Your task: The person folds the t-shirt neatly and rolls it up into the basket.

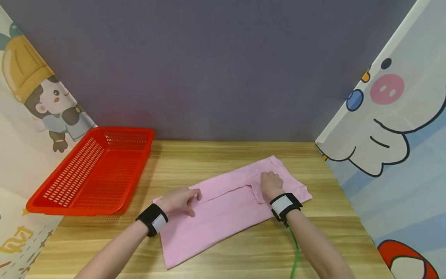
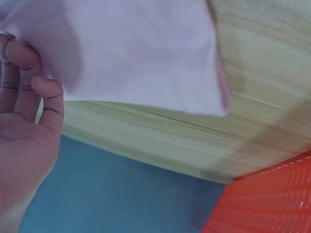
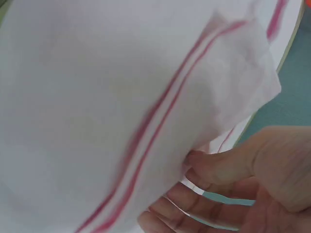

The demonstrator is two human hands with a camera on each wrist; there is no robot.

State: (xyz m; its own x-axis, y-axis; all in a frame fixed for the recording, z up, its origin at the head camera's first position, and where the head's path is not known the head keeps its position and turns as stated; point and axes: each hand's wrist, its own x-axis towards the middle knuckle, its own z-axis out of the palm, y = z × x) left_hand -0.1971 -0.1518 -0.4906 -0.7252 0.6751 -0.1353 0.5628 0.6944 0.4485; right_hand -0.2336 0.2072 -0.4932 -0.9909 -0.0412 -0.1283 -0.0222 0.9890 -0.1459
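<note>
A: Left hand (image 1: pixel 177 200) first. Fingers?
B: Bent, thumb and index finger apart with a plain gap. They're over the left end of the cloth (image 1: pixel 223 213); firm contact, can't tell.
A: Right hand (image 1: pixel 271 185)?
B: Pinching. Thumb against fingers, edge of the cloth caught between them.
A: Where's the cloth, then?
B: Pink, spread slantwise under both hands, running across between the two sets of fingers. A turned-over flap (image 1: pixel 257 192) lies just left of the right fingers. The right end sticks out past them; a left corner comes out nearer the wearer than the left fingers.
A: Edges, room?
B: Bare wood of the table (image 1: pixel 233 252) beyond the left fingers, up to the back wall (image 1: pixel 216 69). Beyond the right fingers: cloth first, then a wood strip to the same wall. More wood on the wearer's side of both hands.
A: Left of the left fingers?
B: Red basket (image 1: pixel 76 211), off to the left and beyond, wood between it and the cloth. Right of the right fingers: wood, then the right panel (image 1: pixel 418 162), printed.
A: Counts?
B: One cloth, one basket, one table, two hands, two black wristbands (image 1: pixel 153 220), one behind each hand. One green cable (image 1: pixel 296 252), behind the right fingers, below that wrist.
</note>
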